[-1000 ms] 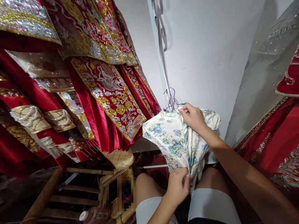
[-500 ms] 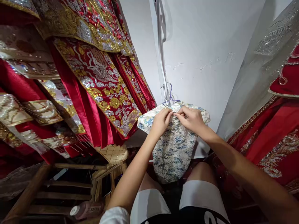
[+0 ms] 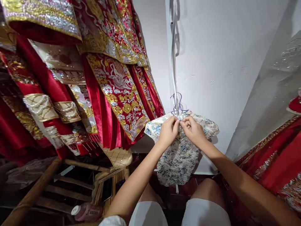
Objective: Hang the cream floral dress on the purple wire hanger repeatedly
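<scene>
Left hand (image 3: 167,134), right hand (image 3: 194,132) — seemingly pinching blue-floral dress (image 3: 178,161).

Bright even indoor light, soft wall shadows, wide-angle stretching at edges.

red robes (image 3: 117,94): upper left to centre left of the frame; hung in a close row; red satin, heavy gold and silver embroidery; hems slant down toward the centre.
pearl cuffs (image 3: 41,106): left edge; cream bands with pearl strings and gold trim, set among red sleeves.
wall (image 3: 211,62): upper centre; white, small scuffs.
pale strap (image 3: 174,62): upper centre; runs vertically down the wall.
quilted cushion (image 3: 117,155): lower centre left; gold, diamond stitching, just below the robe hems.
wooden frame (image 3: 35,194): lower left; brown rails, slanted.
bottle (image 3: 86,212): bottom edge, left of centre; pink, white cap, lying on its side; label unreadable.
clear cover (image 3: 270,94): right side; translucent sheet.
red fabric (image 3: 277,166): lower right; gold and silver edging.
</scene>
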### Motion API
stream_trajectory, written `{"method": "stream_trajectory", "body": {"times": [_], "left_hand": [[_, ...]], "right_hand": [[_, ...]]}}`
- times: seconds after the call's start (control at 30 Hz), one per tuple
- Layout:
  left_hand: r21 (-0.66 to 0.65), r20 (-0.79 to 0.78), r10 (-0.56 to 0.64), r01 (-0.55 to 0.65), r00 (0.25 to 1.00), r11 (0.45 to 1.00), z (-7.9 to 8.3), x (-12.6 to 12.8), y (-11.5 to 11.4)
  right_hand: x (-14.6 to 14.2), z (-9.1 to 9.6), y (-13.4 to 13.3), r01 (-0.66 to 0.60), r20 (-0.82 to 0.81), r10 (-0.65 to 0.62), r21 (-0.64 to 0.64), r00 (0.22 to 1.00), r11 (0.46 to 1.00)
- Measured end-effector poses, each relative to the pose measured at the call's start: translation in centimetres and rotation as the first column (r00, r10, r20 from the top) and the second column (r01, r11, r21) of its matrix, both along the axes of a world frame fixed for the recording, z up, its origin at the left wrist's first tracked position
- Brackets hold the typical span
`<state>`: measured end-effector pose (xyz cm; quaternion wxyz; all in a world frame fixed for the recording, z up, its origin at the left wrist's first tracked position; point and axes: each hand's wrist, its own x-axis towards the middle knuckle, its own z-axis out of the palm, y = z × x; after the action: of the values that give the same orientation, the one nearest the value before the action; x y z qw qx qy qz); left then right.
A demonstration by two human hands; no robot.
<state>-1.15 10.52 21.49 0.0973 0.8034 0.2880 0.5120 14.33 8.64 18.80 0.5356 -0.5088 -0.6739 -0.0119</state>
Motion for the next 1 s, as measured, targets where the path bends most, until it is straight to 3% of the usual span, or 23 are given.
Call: {"method": "stream_trajectory", "body": {"times": [0.1, 0.17, 0.27, 0.4, 0.57, 0.7, 0.83, 0.93, 1.0], "left_hand": [[-0.002, 0.048, -0.006, 0.006, 0.999, 1.0, 0.0, 0.1, 0.2], [0.004, 0.071, -0.019, 0.019, 0.997, 1.0, 0.1, 0.2, 0.3], [0.003, 0.078, -0.035, 0.035, 0.996, 0.999, 0.2, 0.4, 0.2], [-0.015, 0.043, -0.047, 0.047, 0.998, 0.999, -0.3, 0.1, -0.4], [-0.048, 0.026, -0.04, 0.042, 0.999, 0.998, -0.6, -0.4, -1.2], [-0.055, 0.086, -0.038, 0.043, 0.996, 0.998, -0.2, -0.4, -1.4], [-0.063, 0.075, -0.078, 0.083, 0.994, 0.995, -0.1, -0.5, -1.4], [-0.077, 0.064, -0.077, 0.082, 0.995, 0.994, -0.5, -0.5, -1.5], [-0.076, 0.074, -0.07, 0.076, 0.995, 0.994, -0.7, -0.4, -1.6]], "right_hand": [[-0.1, 0.2, 0.0, 0.047, 0.036, -0.045, -0.042, 0.998, 0.998], [-0.3, -0.1, 0.1, 0.035, -0.024, -0.036, -0.053, 0.999, 0.998], [-0.9, -0.4, 0.1, -0.146, -0.239, 0.118, -0.102, 0.964, 0.984], [-1.1, 0.1, -0.1, -0.419, -0.524, 0.276, -0.176, 0.806, 0.891], [-0.8, 1.2, -0.7, -0.571, -0.609, 0.319, -0.276, 0.726, 0.773], [-1.4, 0.6, -0.9, -0.536, -0.599, 0.294, -0.275, 0.745, 0.798], [-1.8, -0.1, -1.1, -0.556, -0.667, 0.299, -0.209, 0.683, 0.804], [-1.4, 0.2, -1.2, -0.458, -0.537, 0.341, -0.095, 0.771, 0.884], [-1.0, 0.6, -1.2, -0.447, -0.464, 0.369, -0.067, 0.805, 0.892]]}}
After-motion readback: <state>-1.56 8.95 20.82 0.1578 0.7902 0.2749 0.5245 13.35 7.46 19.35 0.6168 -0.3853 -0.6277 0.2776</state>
